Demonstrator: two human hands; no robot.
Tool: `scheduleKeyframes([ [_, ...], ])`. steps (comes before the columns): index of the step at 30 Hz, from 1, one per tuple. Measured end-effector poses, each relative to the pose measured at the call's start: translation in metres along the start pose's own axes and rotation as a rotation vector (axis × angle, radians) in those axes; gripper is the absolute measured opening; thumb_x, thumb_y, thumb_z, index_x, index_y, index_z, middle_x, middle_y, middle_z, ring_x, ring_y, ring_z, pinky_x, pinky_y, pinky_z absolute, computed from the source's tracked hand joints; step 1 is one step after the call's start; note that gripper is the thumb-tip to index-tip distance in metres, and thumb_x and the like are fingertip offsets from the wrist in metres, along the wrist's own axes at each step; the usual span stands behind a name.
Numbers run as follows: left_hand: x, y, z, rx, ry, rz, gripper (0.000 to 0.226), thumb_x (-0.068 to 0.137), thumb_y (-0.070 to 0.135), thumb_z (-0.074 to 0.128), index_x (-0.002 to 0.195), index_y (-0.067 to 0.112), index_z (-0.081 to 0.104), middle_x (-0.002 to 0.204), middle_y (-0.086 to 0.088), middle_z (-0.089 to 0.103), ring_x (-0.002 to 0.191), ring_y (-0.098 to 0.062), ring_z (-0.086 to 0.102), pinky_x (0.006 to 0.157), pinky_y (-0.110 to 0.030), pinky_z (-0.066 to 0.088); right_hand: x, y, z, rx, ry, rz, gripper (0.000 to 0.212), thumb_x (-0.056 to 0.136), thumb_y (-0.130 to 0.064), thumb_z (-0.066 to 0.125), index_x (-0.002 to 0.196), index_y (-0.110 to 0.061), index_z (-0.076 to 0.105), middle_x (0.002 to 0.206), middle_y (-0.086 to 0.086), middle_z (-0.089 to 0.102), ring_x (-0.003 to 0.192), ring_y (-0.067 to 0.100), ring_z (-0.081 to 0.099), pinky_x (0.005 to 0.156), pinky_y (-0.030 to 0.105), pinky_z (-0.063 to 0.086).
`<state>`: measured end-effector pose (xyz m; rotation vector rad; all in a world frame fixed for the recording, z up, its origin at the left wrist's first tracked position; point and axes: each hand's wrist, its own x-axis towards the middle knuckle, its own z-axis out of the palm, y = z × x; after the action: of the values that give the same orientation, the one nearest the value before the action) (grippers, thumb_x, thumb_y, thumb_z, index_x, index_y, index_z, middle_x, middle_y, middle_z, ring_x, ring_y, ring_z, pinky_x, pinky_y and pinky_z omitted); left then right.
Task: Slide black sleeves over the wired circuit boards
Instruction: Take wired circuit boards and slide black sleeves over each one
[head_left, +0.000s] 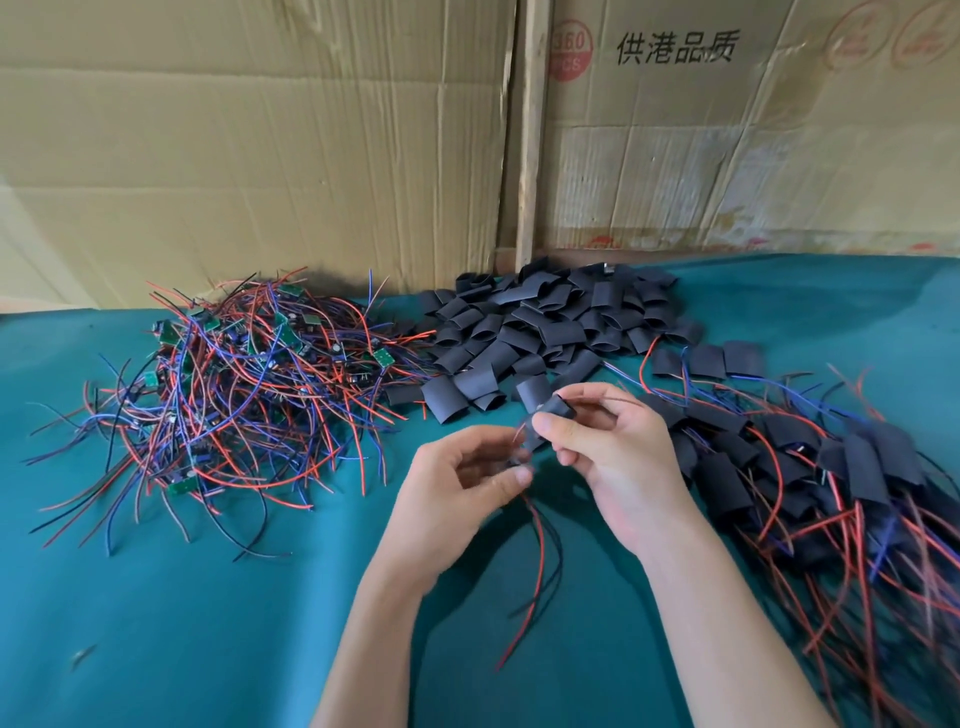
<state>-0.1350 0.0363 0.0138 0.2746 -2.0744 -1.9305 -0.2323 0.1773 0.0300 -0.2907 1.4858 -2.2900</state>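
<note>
We saw a small assembly workshop, not a home. A green cloth (156, 597) covered the bench, with bulk heaps of wired boards (234, 384) and black sleeves (545, 327), and flattened cardboard cartons (260, 145) stood behind.

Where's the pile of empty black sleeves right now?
Head view: the empty black sleeves lie heaped at centre back against the cardboard wall, between the bare wired boards and the sleeved boards.

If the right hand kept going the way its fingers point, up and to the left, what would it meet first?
Probably the pile of loose black sleeves just beyond the right hand and the black sleeve it pinches; depth is unclear from this one view.
</note>
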Motion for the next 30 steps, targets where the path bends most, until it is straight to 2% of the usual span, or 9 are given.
scheduleKeyframes([
  [3, 0.001, 0.000, 0.001, -0.021, 0.051, -0.013, 0.038, 0.080, -0.011, 0.076, 0.109, 0.012, 0.069, 0.107, 0.000, 0.075, 0.093, -0.010, 0.072, 0.082, -0.017, 0.053, -0.001, 0.001, 0.004, -0.034, -0.024, 0.001, 0.033, 0.071, 0.009, 0.082, 0.095, -0.007, 0.067, 0.077, 0.012, 0.071, 0.054, 0.017, 0.055, 0.056, 0.027, 0.043],
  [6, 0.001, 0.001, 0.005, -0.049, 0.135, -0.059, 0.031, 0.080, -0.007, 0.078, 0.102, 0.012, 0.066, 0.099, 0.004, 0.076, 0.085, -0.011, 0.073, 0.075, -0.020, 0.055, -0.002, 0.001, 0.006, -0.039, -0.039, -0.006, 0.033, 0.071, 0.009, 0.082, 0.096, -0.005, 0.067, 0.078, 0.014, 0.070, 0.054, 0.018, 0.055, 0.057, 0.028, 0.043],
  [11, 0.002, 0.004, 0.019, -0.023, 0.274, -0.043, 0.025, 0.076, 0.003, 0.083, 0.088, 0.024, 0.075, 0.079, 0.001, 0.077, 0.066, -0.011, 0.067, 0.064, -0.018, 0.053, -0.001, 0.002, 0.007, -0.011, -0.036, -0.032, 0.033, 0.070, 0.007, 0.084, 0.095, -0.006, 0.067, 0.073, 0.008, 0.067, 0.054, 0.016, 0.054, 0.054, 0.025, 0.043],
  [15, 0.003, 0.007, 0.027, 0.000, 0.317, 0.030, 0.030, 0.077, 0.001, 0.082, 0.096, 0.024, 0.079, 0.081, 0.011, 0.075, 0.075, -0.004, 0.069, 0.072, -0.018, 0.053, 0.000, 0.001, 0.007, 0.042, -0.022, -0.023, 0.035, 0.066, -0.002, 0.088, 0.094, -0.008, 0.069, 0.074, 0.006, 0.069, 0.055, 0.015, 0.055, 0.055, 0.024, 0.046],
  [18, 0.002, 0.009, 0.025, -0.022, 0.331, 0.050, 0.041, 0.074, -0.002, 0.084, 0.106, 0.022, 0.075, 0.088, 0.003, 0.076, 0.079, -0.011, 0.072, 0.077, -0.025, 0.059, -0.001, 0.002, 0.006, -0.024, 0.004, -0.029, 0.035, 0.065, -0.008, 0.088, 0.095, -0.010, 0.070, 0.073, 0.004, 0.069, 0.057, 0.014, 0.058, 0.056, 0.025, 0.046],
  [24, -0.001, 0.011, 0.026, 0.101, 0.354, 0.055, 0.038, 0.070, 0.002, 0.087, 0.092, 0.029, 0.070, 0.087, 0.012, 0.069, 0.072, -0.007, 0.073, 0.064, -0.015, 0.051, -0.001, 0.000, 0.005, -0.194, 0.008, -0.066, 0.039, 0.062, -0.014, 0.088, 0.097, -0.012, 0.071, 0.073, 0.000, 0.072, 0.062, 0.014, 0.064, 0.053, 0.022, 0.048],
  [28, -0.001, 0.010, 0.025, 0.037, 0.308, 0.063, 0.036, 0.078, -0.009, 0.074, 0.095, 0.023, 0.069, 0.092, 0.007, 0.070, 0.079, -0.012, 0.075, 0.067, -0.017, 0.052, -0.002, 0.002, 0.004, -0.234, 0.023, -0.064, 0.032, 0.071, -0.003, 0.088, 0.094, -0.010, 0.067, 0.071, 0.001, 0.072, 0.059, 0.016, 0.066, 0.051, 0.023, 0.049],
  [30, -0.001, 0.009, 0.024, 0.090, 0.323, 0.064, 0.033, 0.081, -0.008, 0.073, 0.092, 0.023, 0.068, 0.092, 0.011, 0.069, 0.076, -0.011, 0.075, 0.067, -0.016, 0.052, -0.002, 0.002, 0.003, -0.247, 0.044, -0.057, 0.029, 0.073, -0.004, 0.088, 0.092, -0.009, 0.066, 0.070, 0.001, 0.072, 0.057, 0.016, 0.065, 0.050, 0.023, 0.048],
])
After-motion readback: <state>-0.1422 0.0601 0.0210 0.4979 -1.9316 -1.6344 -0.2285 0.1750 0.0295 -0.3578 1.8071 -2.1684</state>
